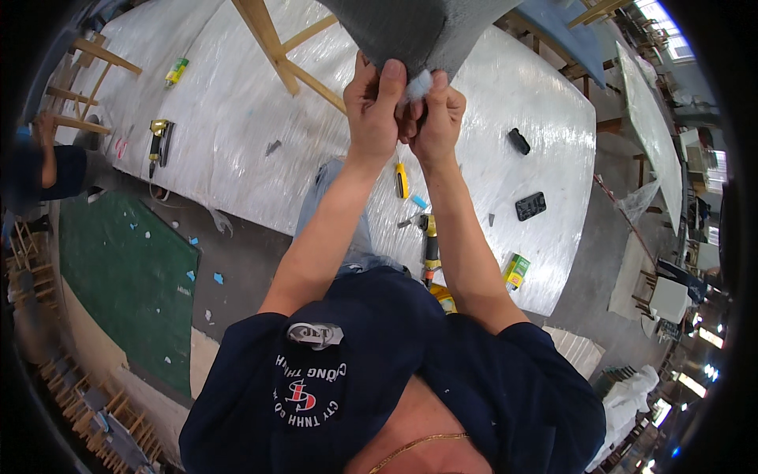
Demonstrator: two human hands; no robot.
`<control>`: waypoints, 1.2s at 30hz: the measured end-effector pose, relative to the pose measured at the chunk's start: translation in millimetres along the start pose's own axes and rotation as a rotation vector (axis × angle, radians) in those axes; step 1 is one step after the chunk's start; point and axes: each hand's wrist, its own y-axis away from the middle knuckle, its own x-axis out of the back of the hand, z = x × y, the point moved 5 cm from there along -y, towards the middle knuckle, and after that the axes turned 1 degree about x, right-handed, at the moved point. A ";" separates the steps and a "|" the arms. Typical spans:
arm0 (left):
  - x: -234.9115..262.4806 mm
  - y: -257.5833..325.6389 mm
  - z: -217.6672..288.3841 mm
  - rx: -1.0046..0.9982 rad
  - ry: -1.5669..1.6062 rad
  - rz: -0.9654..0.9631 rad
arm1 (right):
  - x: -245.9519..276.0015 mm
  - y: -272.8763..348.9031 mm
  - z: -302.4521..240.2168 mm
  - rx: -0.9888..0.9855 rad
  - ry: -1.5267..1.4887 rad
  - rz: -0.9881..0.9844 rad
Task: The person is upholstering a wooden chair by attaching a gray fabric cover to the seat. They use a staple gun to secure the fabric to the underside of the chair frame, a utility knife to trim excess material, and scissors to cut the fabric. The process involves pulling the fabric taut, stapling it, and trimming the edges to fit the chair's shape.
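Observation:
A grey fabric-covered chair part (426, 31) is at the top of the head view, one corner pointing toward me. My left hand (376, 110) is closed at that corner, thumb pressed on the edge of the grey fabric. Right beside it, my right hand (439, 122) pinches a pale, fluffy tuft of wadding (418, 85) against the corner. The fingertips of both hands nearly meet under the corner, and some of them are hidden. Wooden legs (272, 47) stand to the left of the chair part.
Plastic film covers the worktable (260, 182). On it lie a yellow-handled knife (402, 182), a staple gun (429, 241), another staple gun (160, 142), a black tray (530, 206) and a yellow-green box (516, 271). A co-worker's arm (49, 158) shows at the far left.

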 end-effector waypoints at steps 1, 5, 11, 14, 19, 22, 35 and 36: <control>-0.1 -1.1 1.5 0.025 -0.014 -0.007 | 0.7 -1.4 0.3 0.003 -0.016 0.005; 4.6 -20.8 18.9 -0.067 -0.090 0.020 | -1.3 -4.4 4.5 -0.104 -0.131 -0.064; -12.0 -36.7 17.8 -0.073 -0.291 -0.118 | -5.9 -8.9 -8.5 -0.056 -0.098 -0.073; -5.7 -40.2 8.5 -0.075 -0.340 -0.205 | -4.3 -6.8 -11.6 -0.110 -0.074 -0.056; -9.8 -38.9 20.9 -0.315 -0.431 -0.223 | 27.5 14.0 12.2 -0.314 0.021 -0.200; -5.4 -37.1 19.0 -0.249 -0.357 -0.261 | 133.5 67.2 94.4 -0.525 0.267 0.064; 7.9 -23.0 17.5 -0.077 -0.271 -0.303 | 417.7 333.4 160.1 -0.903 1.474 0.569; 1.3 -23.7 17.5 -0.043 -0.213 -0.353 | 419.2 337.0 157.9 -0.940 1.463 0.592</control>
